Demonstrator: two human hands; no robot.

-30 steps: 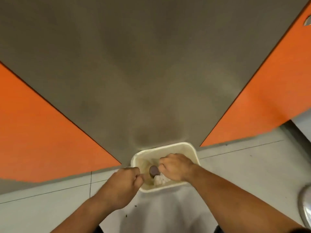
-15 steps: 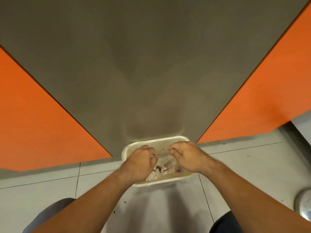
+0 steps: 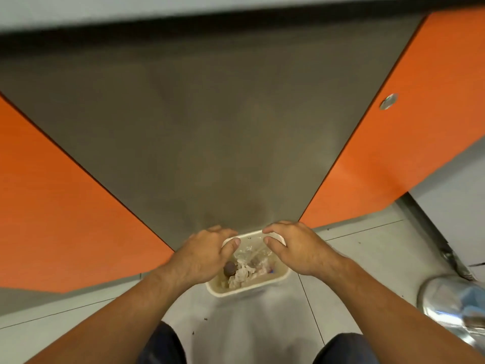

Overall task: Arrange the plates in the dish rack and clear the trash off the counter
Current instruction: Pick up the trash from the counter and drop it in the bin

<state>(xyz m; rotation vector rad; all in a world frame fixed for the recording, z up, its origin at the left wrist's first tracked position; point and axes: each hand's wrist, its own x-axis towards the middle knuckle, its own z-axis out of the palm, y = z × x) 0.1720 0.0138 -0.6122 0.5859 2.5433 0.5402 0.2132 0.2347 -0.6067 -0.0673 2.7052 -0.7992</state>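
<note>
A small cream waste bin (image 3: 246,291) stands on the tiled floor against the grey cabinet front. Inside it lie crumpled paper (image 3: 242,274), a brown round lump (image 3: 229,268) and some clear plastic (image 3: 249,252). My left hand (image 3: 207,253) hovers over the bin's left rim with fingers spread and nothing in it. Over the right rim, my right hand (image 3: 296,248) is likewise spread and holds nothing. No plates or dish rack are in view.
Orange cabinet doors flank the grey panel (image 3: 210,140) on the left (image 3: 52,206) and right (image 3: 393,153); the right one has a round metal knob (image 3: 389,101). The countertop edge (image 3: 183,11) runs along the top. A shiny metal bin (image 3: 451,306) stands at the right.
Both hands were bunched over the bin, the right one on a brown lump; now they are spread apart and the lump lies in the bin. The view has tilted up.
</note>
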